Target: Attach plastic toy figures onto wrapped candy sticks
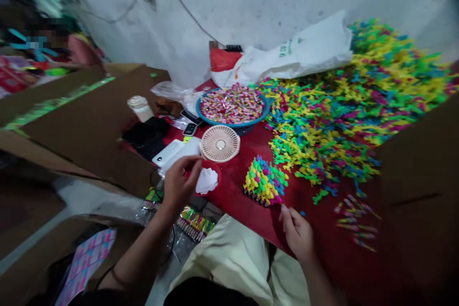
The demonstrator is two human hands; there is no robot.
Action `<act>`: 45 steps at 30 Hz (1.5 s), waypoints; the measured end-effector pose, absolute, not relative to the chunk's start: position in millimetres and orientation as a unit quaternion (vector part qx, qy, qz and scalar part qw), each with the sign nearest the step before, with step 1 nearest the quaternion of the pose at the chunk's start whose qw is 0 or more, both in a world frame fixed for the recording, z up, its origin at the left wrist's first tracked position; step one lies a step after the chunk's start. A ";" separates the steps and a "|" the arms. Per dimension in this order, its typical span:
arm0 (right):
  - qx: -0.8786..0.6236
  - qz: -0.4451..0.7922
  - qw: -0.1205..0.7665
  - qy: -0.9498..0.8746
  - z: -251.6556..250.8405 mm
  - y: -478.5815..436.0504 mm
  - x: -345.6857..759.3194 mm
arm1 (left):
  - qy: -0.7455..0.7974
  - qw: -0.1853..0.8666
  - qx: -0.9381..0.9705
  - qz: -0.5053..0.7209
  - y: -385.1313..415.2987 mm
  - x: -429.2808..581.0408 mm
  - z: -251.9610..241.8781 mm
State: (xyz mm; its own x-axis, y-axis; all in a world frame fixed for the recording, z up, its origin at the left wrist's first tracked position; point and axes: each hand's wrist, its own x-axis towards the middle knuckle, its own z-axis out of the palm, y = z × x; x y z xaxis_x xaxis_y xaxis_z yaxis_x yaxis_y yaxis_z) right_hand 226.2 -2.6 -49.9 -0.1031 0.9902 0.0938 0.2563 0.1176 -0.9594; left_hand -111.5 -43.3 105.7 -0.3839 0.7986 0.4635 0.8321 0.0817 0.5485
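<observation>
My left hand (179, 182) hovers over the left edge of the red table (247, 153), fingers curled next to a white crumpled piece (207, 180) in a small red dish; I cannot tell whether it holds anything. My right hand (297, 233) rests on the table with fingers bent, just right of a small block of upright coloured plastic pieces (264, 180). A huge heap of the same coloured pieces (344, 100) covers the far right of the table.
A blue bowl of wrapped candies (232, 105) sits behind a small beige fan (220, 143). White plastic bags (287, 60) lie at the wall. Cardboard sheets (82, 124) stand left. A few assembled sticks (355, 222) lie at right. Another person sits far left.
</observation>
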 end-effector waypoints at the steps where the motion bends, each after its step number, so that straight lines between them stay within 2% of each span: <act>1: -0.509 0.422 0.424 -0.619 -51.4 -3.1 228.2 | -0.774 0.038 -0.533 -0.339 -41.7 -132.5 105.4; 2: -0.505 0.415 0.418 -0.631 -52.1 -3.7 229.4 | -0.803 0.045 -0.531 -0.266 -40.4 -151.5 102.3; 6: -0.499 0.372 0.418 -0.662 -51.4 -4.4 229.5 | -0.821 0.002 -0.544 -0.171 -36.0 -199.7 73.2; 9: -0.498 0.347 0.442 -0.660 -54.5 -1.7 230.4 | -0.824 0.000 -0.551 -0.134 -32.5 -215.8 53.7; 15: -0.498 0.380 0.465 -0.625 -66.3 -2.8 233.3 | -0.850 -0.009 -0.522 -0.068 -21.9 -239.9 37.6; 21: -0.478 0.273 0.510 -0.661 -46.9 -43.2 203.9 | -0.866 -0.014 -0.497 -0.053 -21.0 -241.9 22.0; 23: -0.409 0.276 0.473 -0.730 -28.5 -57.4 175.3 | -0.870 -0.013 -0.490 -0.061 -21.4 -240.5 19.2; 27: -0.290 0.296 0.332 -0.847 10.7 -58.4 97.7 | -0.874 -0.008 -0.476 -0.092 -21.0 -239.2 22.2; 32: -0.261 0.252 0.198 -0.910 21.5 -26.7 25.1 | -0.865 0.002 -0.477 -0.153 -20.1 -240.2 35.2; 37: -0.305 0.229 0.166 -0.909 14.1 -17.9 23.7 | -0.856 -0.001 -0.463 -0.230 -16.9 -250.9 46.9; 41: -0.318 0.207 0.160 -0.911 32.3 -15.5 38.2 | -0.847 -0.013 -0.447 -0.287 -8.5 -259.5 53.5; 45: -0.365 0.193 0.109 -0.904 47.1 1.6 28.9 | -0.841 -0.025 -0.427 -0.332 3.5 -265.3 59.7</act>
State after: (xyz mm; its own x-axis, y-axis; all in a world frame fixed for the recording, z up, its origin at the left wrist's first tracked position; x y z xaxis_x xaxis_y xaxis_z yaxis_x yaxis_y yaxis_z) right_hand 28.9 1.6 47.1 -0.7093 0.7028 0.0550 0.6188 0.6581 -0.4290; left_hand -265.3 3.5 59.7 -0.6340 0.7343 0.2426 0.7017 0.4144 0.5796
